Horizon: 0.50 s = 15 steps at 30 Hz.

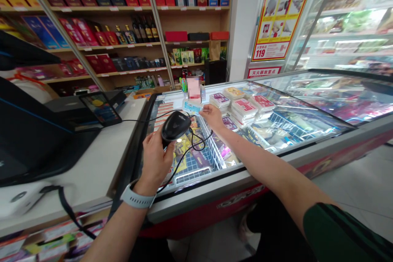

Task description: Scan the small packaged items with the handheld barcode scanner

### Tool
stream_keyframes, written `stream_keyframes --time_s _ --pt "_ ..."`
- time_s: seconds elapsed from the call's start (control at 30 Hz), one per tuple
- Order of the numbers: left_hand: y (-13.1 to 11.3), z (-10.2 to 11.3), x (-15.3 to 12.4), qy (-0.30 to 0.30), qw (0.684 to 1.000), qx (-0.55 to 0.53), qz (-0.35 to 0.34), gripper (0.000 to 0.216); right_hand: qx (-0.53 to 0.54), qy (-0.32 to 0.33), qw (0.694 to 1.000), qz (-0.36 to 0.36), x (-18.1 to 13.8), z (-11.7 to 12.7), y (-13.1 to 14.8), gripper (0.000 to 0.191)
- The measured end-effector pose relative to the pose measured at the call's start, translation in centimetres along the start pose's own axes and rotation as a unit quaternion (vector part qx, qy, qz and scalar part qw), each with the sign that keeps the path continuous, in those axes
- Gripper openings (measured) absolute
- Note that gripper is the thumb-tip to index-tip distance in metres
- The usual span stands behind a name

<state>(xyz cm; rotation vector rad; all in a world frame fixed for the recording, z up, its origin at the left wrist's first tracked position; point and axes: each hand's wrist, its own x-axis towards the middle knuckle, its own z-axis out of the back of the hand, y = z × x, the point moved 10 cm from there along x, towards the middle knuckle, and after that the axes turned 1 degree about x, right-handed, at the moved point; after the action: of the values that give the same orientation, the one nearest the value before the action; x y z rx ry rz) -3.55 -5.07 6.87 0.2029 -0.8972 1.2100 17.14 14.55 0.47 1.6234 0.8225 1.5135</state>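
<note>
While our left hand [156, 157] wraps round the handle of a black scanner [175, 126] near the middle of the frame, our right hand [211, 115], just right of centre, has its thumb and fingertips closed together on the right edge of a pale blue pack [190, 107]. That pack sits at the centre, just above and right of the scanner and apart from it; a pixelated patch hides what is directly above it. We wear a grey watch [138, 197] on the left wrist and see a dark green sleeve [334, 229] at lower right.

From the scanner a black cord [184, 153] loops down over the freezer [215, 183], which spans the middle and right of the frame. Beyond our right forearm are stacked boxes [244, 110]; whether they lie on the glass or under it, we cannot tell. Below the pack we see a white wire basket [211, 147]. A screen [101, 108] stands on the counter [89, 163] at left. Shelves [113, 9] of boxed goods fill the upper left, and a red poster [284, 12] hangs at upper right.
</note>
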Motion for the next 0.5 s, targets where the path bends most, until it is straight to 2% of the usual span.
stream_keyframes --time_s 0.5 --pt "-0.19 -0.02 0.14 0.000 1.000 0.012 -0.005 0.049 -0.017 0.003 1.000 -0.009 -0.48 0.22 0.87 0.020"
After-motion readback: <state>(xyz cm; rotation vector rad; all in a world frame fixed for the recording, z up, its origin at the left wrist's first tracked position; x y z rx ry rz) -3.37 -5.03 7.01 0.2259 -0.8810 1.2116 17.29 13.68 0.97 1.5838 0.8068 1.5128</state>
